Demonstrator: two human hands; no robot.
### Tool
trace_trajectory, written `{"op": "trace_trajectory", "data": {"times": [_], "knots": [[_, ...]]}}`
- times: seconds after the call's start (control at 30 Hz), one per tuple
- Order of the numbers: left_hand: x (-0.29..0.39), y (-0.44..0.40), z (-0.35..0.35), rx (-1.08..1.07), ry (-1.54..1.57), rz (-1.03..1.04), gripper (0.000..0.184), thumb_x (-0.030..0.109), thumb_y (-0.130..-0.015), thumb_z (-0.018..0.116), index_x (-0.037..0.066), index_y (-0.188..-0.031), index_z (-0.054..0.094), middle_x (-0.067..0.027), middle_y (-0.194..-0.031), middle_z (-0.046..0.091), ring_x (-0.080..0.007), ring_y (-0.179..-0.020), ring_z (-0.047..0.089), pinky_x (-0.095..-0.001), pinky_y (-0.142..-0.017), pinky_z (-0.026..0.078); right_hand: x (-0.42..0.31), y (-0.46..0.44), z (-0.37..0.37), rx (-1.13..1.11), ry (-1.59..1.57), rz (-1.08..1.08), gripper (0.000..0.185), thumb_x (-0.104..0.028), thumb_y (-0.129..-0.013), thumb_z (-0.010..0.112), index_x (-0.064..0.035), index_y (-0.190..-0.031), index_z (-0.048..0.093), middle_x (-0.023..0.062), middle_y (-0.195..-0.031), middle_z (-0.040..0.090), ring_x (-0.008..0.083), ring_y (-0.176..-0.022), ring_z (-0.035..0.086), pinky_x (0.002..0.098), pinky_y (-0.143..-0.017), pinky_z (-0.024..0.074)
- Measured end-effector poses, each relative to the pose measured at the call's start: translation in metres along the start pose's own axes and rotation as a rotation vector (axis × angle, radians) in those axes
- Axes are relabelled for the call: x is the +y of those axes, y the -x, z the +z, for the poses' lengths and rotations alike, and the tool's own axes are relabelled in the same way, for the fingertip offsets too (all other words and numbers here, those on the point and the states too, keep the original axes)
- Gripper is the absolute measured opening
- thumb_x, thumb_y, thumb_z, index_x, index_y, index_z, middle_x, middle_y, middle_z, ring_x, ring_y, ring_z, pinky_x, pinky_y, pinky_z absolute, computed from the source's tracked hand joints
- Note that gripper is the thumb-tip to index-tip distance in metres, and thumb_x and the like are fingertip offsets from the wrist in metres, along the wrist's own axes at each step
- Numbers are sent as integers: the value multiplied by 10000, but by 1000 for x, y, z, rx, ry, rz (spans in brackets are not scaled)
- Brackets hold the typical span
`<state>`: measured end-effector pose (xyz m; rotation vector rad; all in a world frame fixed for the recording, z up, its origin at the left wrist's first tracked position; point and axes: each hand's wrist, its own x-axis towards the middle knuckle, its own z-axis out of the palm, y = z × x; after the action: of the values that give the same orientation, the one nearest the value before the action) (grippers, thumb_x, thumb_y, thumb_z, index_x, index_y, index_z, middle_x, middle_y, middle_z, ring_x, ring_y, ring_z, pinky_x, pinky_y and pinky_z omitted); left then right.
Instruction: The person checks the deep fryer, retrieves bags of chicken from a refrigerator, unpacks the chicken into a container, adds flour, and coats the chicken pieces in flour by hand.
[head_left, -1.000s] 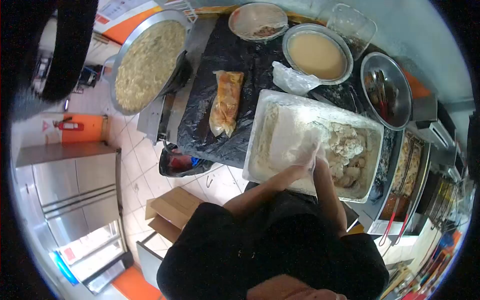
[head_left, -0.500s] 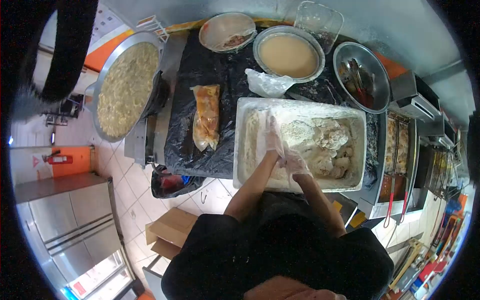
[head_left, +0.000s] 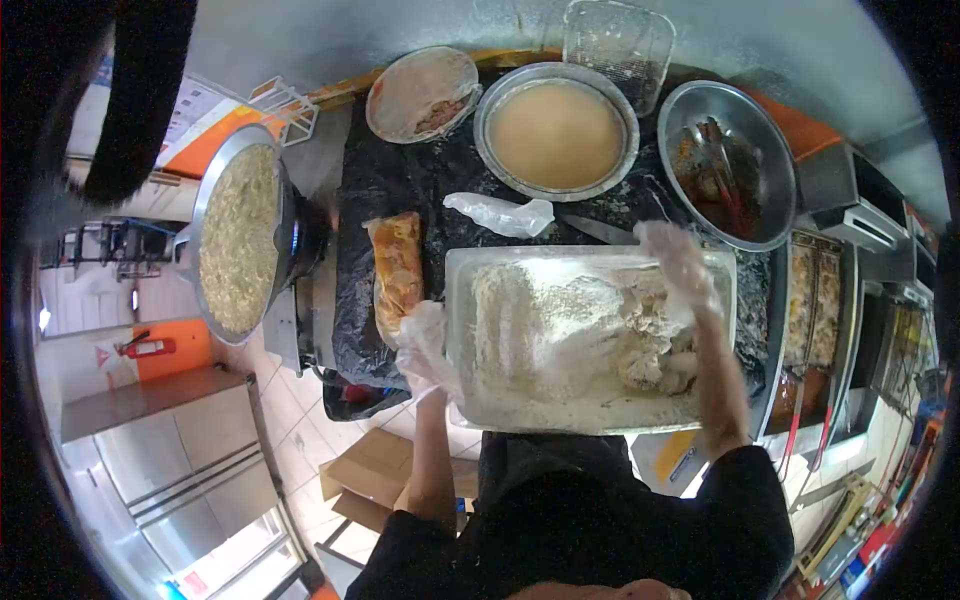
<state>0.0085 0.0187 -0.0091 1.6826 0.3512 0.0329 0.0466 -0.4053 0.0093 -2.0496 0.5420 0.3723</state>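
My left hand (head_left: 425, 350), in a loose clear plastic glove, is beside the lower end of a plastic bag of orange marinated meat (head_left: 398, 265), left of the tub; its fingers look spread. My right hand (head_left: 682, 265), gloved and slightly blurred, reaches over the far right part of a white tub (head_left: 540, 418) of flour (head_left: 550, 310). Floured pieces (head_left: 650, 365) lie heaped at the tub's right side. A knife blade (head_left: 598, 230) lies behind the tub, its right end meeting my right fingers. Whether they grip it is hidden. Crumpled clear plastic (head_left: 500, 214) lies left of the blade.
At the back stand a plastic-covered bowl (head_left: 420, 95), a basin of pale batter (head_left: 555, 130), a wire basket (head_left: 620, 50) and a steel bowl with tongs (head_left: 728, 165). A large full pan (head_left: 238, 240) is at left. Fryer baskets with red handles (head_left: 790, 430) are at right.
My hands, together over the flour before, have moved apart: the left toward the meat bag, the right to the tub's far right. The view has shifted slightly.
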Motion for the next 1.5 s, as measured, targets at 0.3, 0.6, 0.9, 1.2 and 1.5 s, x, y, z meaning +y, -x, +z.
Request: {"op": "trace_trajectory", "data": {"times": [0.3,0.6,0.9,1.2,1.5], "knots": [[-160,-69,-107,199,753,-739,156,234,-825,646,104,-910,630,-34,-714,605,-197,-592,580,-322,-520,466,64,-155,12,-497,1207,-155,315,-299,-896,472,-97,-1028,675,163,-1069,646,253,-978,621,373,-776,487],[-140,-96,-76,685,-71,-531,167,248,-829,620,91,-887,633,-81,-787,639,-222,-656,611,-366,-552,470,123,-184,-15,-646,1389,-236,391,-308,-738,616,-32,-1010,667,211,-1028,643,333,-945,630,416,-777,489],[61,-118,-41,604,-1367,688,236,191,-695,613,49,-884,624,-108,-817,599,-308,-798,563,-416,-689,457,154,-183,-19,-475,1213,-185,375,-283,-759,595,-40,-1039,649,239,-1020,621,377,-941,615,440,-771,486],[154,-143,-69,130,-1313,1035,173,85,-736,571,82,-906,534,-55,-726,513,-227,-644,546,-338,-555,451,130,-171,-17,-386,1036,-76,378,-287,-825,533,-41,-1105,596,245,-1137,563,389,-1065,547,448,-866,443],[125,-131,-49,-344,-1667,1139,180,124,-720,580,105,-898,566,-34,-837,544,-183,-706,577,-307,-573,467,44,-119,-35,-270,804,-219,305,-237,-847,525,-37,-1072,568,225,-1161,553,380,-1121,518,463,-906,425]]}}
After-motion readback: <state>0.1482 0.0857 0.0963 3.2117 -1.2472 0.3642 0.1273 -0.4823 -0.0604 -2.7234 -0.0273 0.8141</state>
